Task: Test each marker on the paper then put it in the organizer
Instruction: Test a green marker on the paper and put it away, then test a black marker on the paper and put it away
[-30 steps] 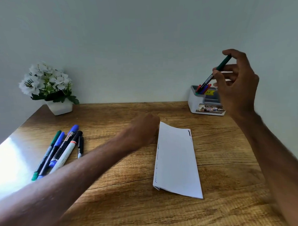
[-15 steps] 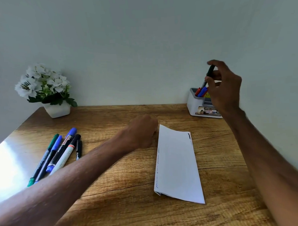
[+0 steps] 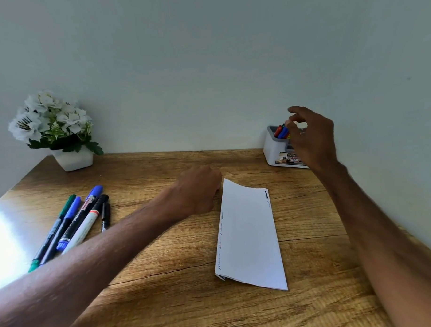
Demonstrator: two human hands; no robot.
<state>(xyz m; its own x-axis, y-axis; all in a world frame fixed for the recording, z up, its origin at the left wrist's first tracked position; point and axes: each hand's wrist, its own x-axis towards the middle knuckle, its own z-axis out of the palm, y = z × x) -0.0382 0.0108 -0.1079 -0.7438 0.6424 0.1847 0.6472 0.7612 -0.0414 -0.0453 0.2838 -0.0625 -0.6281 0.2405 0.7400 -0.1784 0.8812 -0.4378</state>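
A folded white paper (image 3: 251, 235) lies in the middle of the wooden desk, with short scribbles in different colours along its left edge. My left hand (image 3: 198, 191) rests as a closed fist at the paper's top left corner. Several markers (image 3: 74, 222) lie side by side at the left: green, blue, black and white-bodied ones. A white organizer (image 3: 274, 149) stands at the back right against the wall, with red and blue markers (image 3: 281, 131) sticking out of it. My right hand (image 3: 311, 138) hovers right over the organizer, fingers apart, nothing visible in it.
A white pot of white flowers (image 3: 72, 158) stands at the back left corner. The wall runs along the desk's far edge and close on the right side. Bright glare covers the desk's left edge.
My right hand carried a dark green marker down to the organizer and let it go there; the fingers have spread. The left hand has stayed by the paper.
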